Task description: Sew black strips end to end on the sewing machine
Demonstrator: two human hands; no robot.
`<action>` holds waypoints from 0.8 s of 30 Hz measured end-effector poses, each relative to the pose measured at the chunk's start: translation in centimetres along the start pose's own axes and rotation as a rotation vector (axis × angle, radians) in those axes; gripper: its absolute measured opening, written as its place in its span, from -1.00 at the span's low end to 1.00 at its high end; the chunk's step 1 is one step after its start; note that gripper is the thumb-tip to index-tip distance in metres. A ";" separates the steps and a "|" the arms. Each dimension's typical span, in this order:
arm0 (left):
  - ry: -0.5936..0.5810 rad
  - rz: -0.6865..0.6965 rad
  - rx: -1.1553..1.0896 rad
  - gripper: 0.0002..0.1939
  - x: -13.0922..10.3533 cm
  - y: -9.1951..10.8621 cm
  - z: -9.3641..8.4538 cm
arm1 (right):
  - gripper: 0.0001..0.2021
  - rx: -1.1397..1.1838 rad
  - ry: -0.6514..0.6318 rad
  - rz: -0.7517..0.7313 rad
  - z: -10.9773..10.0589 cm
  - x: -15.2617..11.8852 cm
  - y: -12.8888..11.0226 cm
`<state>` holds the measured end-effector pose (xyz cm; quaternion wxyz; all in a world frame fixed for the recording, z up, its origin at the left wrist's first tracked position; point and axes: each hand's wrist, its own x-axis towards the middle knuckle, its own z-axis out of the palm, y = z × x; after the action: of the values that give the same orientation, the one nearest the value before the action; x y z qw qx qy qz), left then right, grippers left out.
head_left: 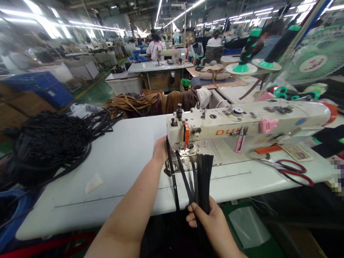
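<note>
A white sewing machine [211, 123] stands on the pale table. My left hand [160, 149] reaches to the left side of its head, beside a black strap [175, 186]; its fingers are mostly hidden behind the machine head. In front of the table edge, my right hand [206, 218] is closed round a bundle of black straps [204, 177], which fans upward toward the machine. Single straps run from near the needle area down to the right hand.
Red-handled scissors [295, 171] lie right of the machine. A large heap of black straps [51, 142] is at the left. Brown straps [136, 104] hang behind the table. Thread cones and a green fan [317, 58] stand at the right. People sit farther back.
</note>
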<state>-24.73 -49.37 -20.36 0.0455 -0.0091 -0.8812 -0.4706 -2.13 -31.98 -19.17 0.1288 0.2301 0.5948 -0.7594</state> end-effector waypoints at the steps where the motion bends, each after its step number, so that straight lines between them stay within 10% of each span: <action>1: 0.018 -0.010 0.001 -0.80 -0.4 0.0 0.0 | -0.33 -0.004 0.001 -0.006 0.0 0.0 0.0; 12: 0.013 0.332 0.124 -0.78 -8.5 -1.3 0.8 | -0.28 -0.034 -0.008 0.038 -0.8 -0.3 0.6; 24: -0.075 0.299 0.349 -0.71 -11.4 0.4 -0.1 | -0.35 -0.023 -0.013 0.071 -1.9 -1.2 0.9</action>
<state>-13.32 -48.91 -21.01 0.0827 -0.1489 -0.9392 -0.2983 -0.31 -30.46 -19.69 0.1621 0.2443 0.5944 -0.7488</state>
